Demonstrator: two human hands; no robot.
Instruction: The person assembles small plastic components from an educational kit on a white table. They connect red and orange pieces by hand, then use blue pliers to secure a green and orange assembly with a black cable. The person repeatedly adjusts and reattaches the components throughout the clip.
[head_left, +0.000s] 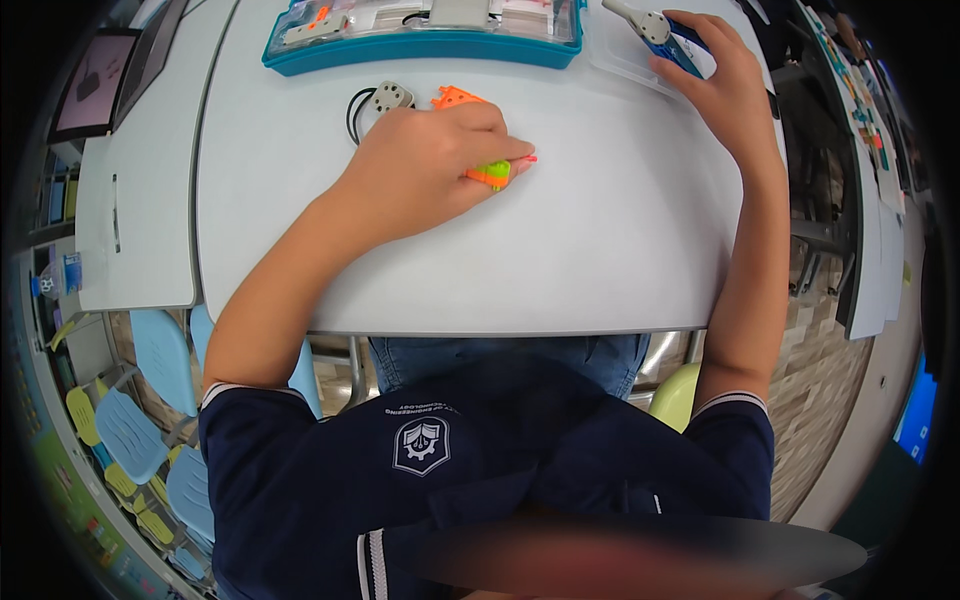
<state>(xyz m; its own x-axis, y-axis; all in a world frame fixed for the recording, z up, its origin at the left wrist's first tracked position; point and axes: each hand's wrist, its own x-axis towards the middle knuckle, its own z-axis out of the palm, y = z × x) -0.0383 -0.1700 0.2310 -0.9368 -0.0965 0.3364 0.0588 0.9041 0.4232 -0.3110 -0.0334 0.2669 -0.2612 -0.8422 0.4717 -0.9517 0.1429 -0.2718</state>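
Overhead, two bare hands work at a white table (600, 260).
Left hand (430, 165) closes around an orange-and-green block piece (492, 173) mid-table; right hand (725, 85) grips a blue-and-grey part (655, 30) beside a teal parts tray (420, 48).

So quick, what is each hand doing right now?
Left hand: closed over a small orange and green piece.
Right hand: resting on a blue and white part.
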